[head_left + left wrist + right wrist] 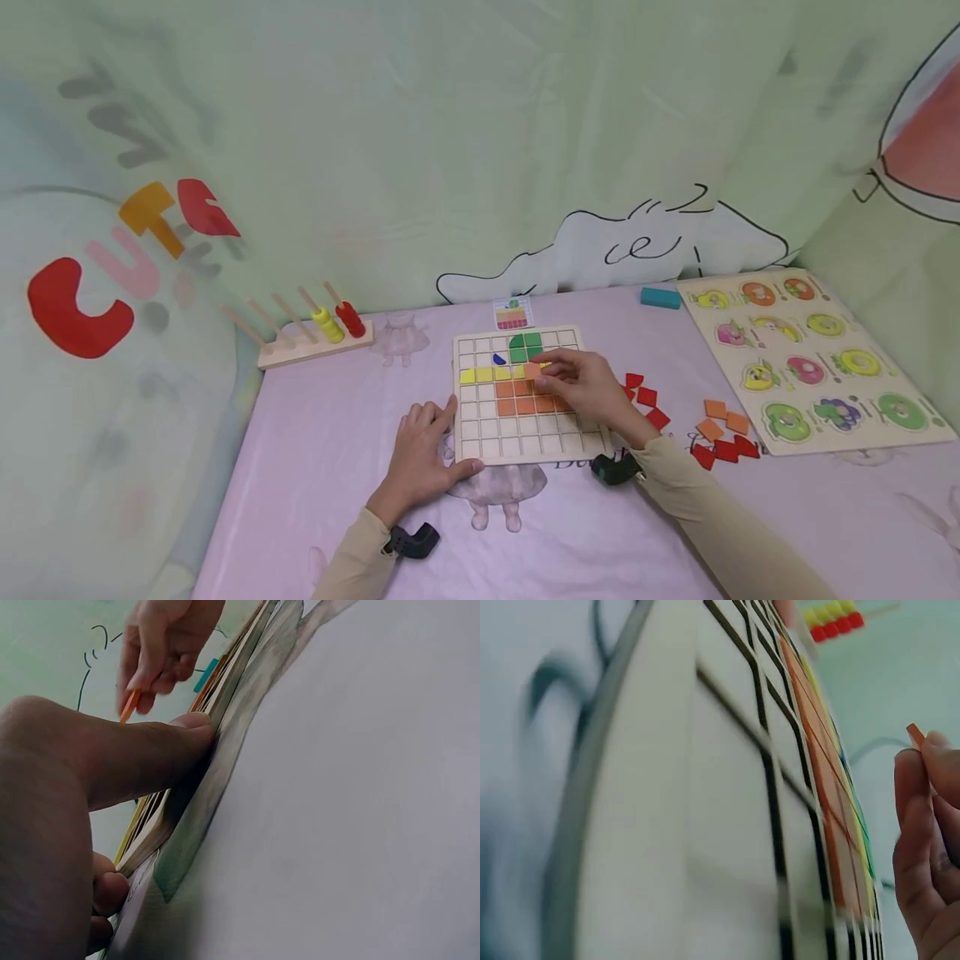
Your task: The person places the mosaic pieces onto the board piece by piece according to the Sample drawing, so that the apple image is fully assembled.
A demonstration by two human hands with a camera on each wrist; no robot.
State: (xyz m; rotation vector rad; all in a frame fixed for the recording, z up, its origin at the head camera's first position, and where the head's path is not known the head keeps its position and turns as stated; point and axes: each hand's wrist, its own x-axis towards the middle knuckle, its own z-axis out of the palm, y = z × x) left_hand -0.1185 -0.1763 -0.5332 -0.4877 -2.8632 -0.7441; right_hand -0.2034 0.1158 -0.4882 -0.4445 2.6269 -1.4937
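Note:
A wooden grid board (480,450) lies on the cloth. My left hand (422,446) spans its near left corner, thumb along the near edge and fingers against the left side; the left wrist view has the thumb (161,754) close up at the edge. Between thumb and fingertips my right hand (588,383) pinches an orange square tile (532,371), held over the yellow row. Orange tiles (515,406) form a block on the board. Above them are yellow tiles (484,375), green pieces (525,348) and a small blue piece (498,359). My right hand hides part of the grid.
Loose red tiles (647,397) and orange tiles (715,409) lie to the right, near a fruit puzzle board (813,392). A picture card (512,312) is behind the grid. Farther back are a teal block (661,297) and a peg stand (352,337) with yellow and red beads.

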